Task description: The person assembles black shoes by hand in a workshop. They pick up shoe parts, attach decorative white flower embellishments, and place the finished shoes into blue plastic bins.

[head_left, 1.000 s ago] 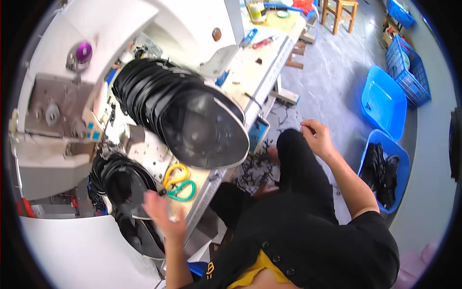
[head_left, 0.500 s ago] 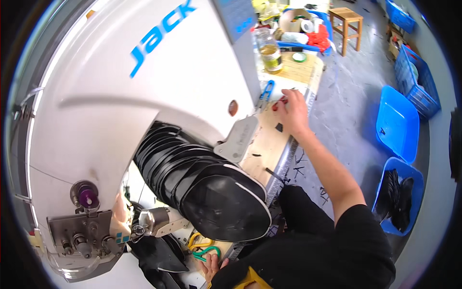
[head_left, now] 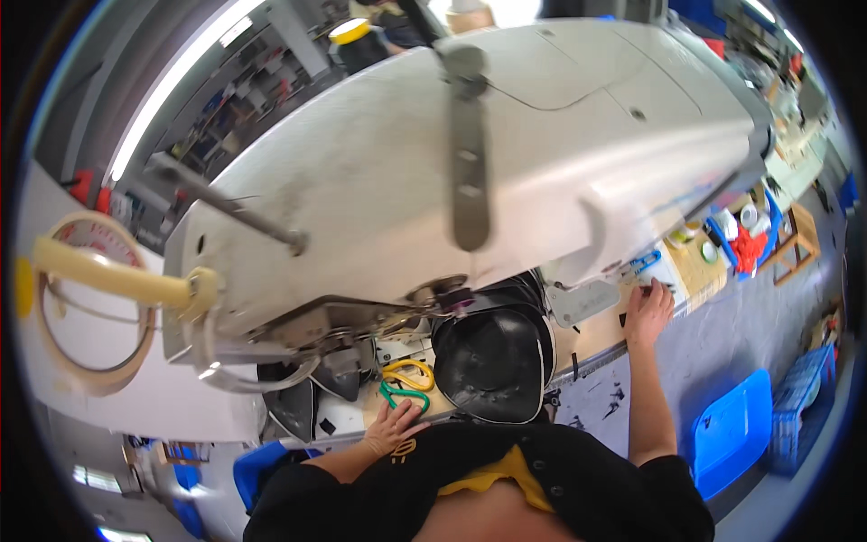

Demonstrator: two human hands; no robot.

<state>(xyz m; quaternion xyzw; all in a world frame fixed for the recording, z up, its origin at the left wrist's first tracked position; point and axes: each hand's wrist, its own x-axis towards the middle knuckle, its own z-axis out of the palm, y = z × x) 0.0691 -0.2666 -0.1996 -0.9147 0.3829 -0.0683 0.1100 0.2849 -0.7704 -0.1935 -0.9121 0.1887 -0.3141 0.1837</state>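
Observation:
My left hand (head_left: 396, 428) lies on the table edge with fingers spread, the fingertips at a green scissor-like handle (head_left: 405, 395). Beside that loop is a yellow one (head_left: 411, 370); their blades cannot be made out. Far to the right, my right hand (head_left: 648, 314) rests on the wooden tabletop, its fingers curled around a small dark thing too blurred to name. Just beyond it lie blue-handled thread snips (head_left: 645, 262). Between my hands sits a stack of black, pale-edged curved pieces (head_left: 492, 366), partly under the sewing machine (head_left: 379, 181).
More black pieces (head_left: 293, 406) lie left of the stack. A tape roll (head_left: 54, 334) hangs at the far left. At the right are a blue bin of supplies (head_left: 768, 226), a wooden stool (head_left: 798, 242), a blue tub (head_left: 733, 438) and a blue crate (head_left: 804, 411).
My view has swung up and left, bringing the machine's top and the room behind into sight. The left hand stays by the green handle; the right stays near the snips.

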